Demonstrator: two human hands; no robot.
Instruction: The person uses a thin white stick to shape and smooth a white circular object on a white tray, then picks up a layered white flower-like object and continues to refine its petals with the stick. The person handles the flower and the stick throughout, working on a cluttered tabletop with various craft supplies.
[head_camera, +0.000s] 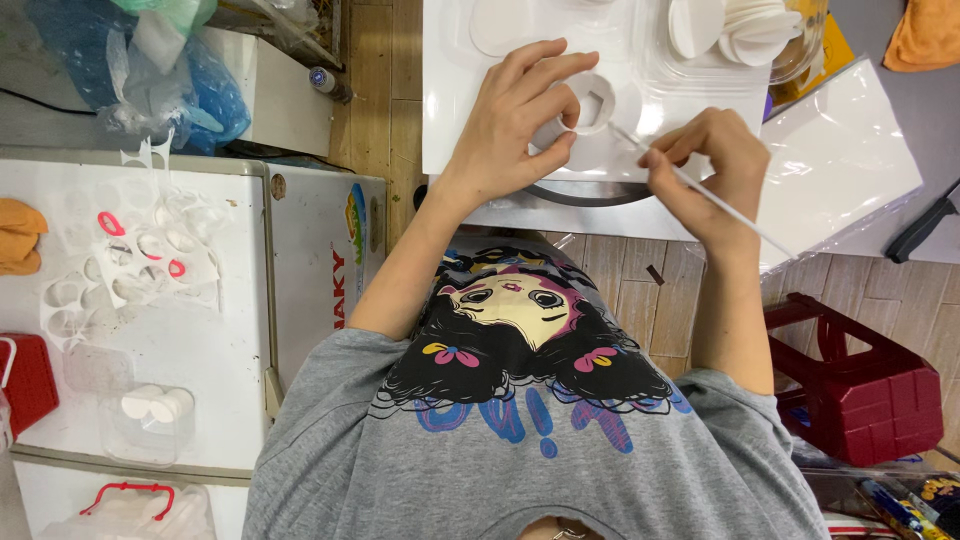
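Seen from above, a person in a grey printed shirt works at a glossy white board (450, 120). The left hand (515, 115) curls its fingers closed around a small white ring (592, 100), round and smooth, lying on the board. The right hand (715, 165) pinches a thin white stick (700, 190), its tip just beside the ring. A clear bowl (800, 50) of flat white discs (750, 25) sits beyond. A dark red plastic stool (860, 380) stands below right.
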